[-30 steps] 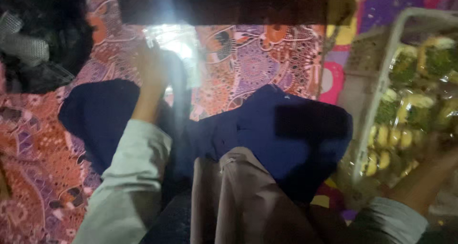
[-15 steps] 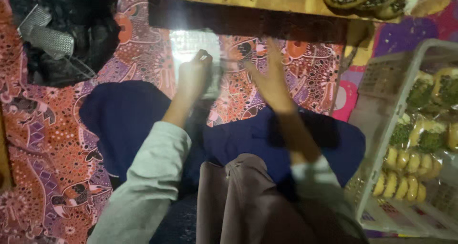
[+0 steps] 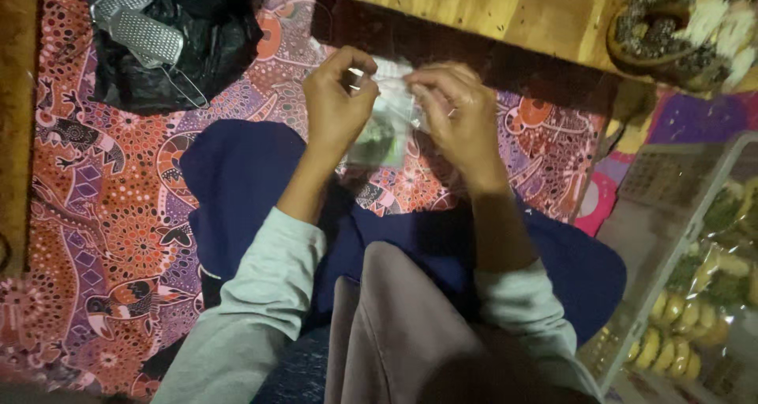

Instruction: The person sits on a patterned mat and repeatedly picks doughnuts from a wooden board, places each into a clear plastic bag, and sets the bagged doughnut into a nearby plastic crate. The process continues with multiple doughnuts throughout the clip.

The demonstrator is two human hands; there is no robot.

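Together both hands, left (image 3: pixel 335 96) and right (image 3: pixel 458 116), pinch a small clear packet (image 3: pixel 384 128) (dark green contents) by its top

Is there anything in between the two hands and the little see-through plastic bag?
Nothing visible. The left hand and right hand each pinch the top edge of the small clear plastic bag, which hangs between them.
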